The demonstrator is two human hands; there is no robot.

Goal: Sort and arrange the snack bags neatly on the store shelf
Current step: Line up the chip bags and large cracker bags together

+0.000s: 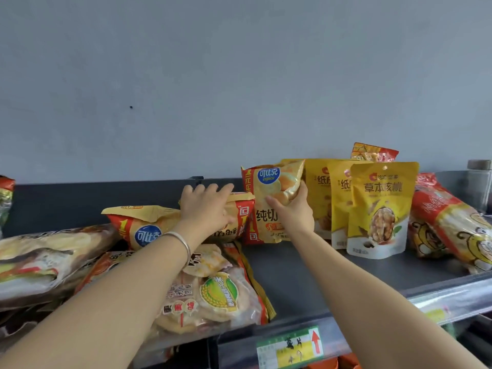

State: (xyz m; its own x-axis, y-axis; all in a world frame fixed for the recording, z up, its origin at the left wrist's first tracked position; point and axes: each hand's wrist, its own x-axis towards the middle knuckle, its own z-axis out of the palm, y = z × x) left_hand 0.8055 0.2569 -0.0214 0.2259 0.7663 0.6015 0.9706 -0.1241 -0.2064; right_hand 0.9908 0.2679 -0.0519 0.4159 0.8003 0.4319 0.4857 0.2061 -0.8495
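Chip bag (266, 217) upright at the middle of the shelf (292, 275), against yellow pouches (380, 206), clasped by right hand (291, 211); left hand (206, 206) rests near-straight fingers on toppled bag (241, 209) just beside.

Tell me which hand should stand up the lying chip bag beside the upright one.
Left. The left hand rests on the lying bag, while the right hand is busy gripping the upright bag.

Bare shelf floor (306, 278) open at front center. Hemmed left by flat rice-cracker bags (218, 291), behind by upright chip bag (269, 182), right by 3 standing yellow pouches (380, 209).
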